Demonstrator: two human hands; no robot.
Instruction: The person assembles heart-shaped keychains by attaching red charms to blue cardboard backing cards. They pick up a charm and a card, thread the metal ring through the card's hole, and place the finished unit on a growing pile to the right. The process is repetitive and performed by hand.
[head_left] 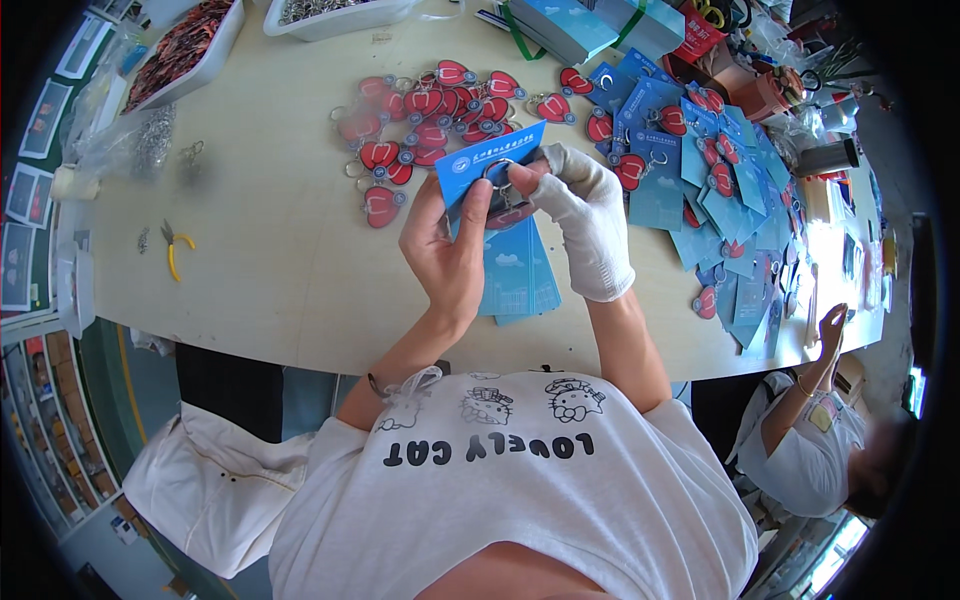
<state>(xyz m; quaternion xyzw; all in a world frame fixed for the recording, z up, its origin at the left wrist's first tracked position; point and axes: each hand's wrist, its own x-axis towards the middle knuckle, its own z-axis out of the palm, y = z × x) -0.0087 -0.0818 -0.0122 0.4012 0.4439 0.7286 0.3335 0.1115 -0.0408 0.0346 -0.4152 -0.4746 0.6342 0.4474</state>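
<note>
Left hand (450, 255) pinches a blue card (465, 179) bearing white lettering (505, 152); gloved right hand (588, 220) pinches a ring (499, 161) before it; red tags (423, 103) lie beyond the card

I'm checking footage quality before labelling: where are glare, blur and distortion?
In the head view, glare whitens the right end of the table; haze softens red keychains at the pile's left; the blue card looks sharper; the table's near edge bows; corners go black.
</note>
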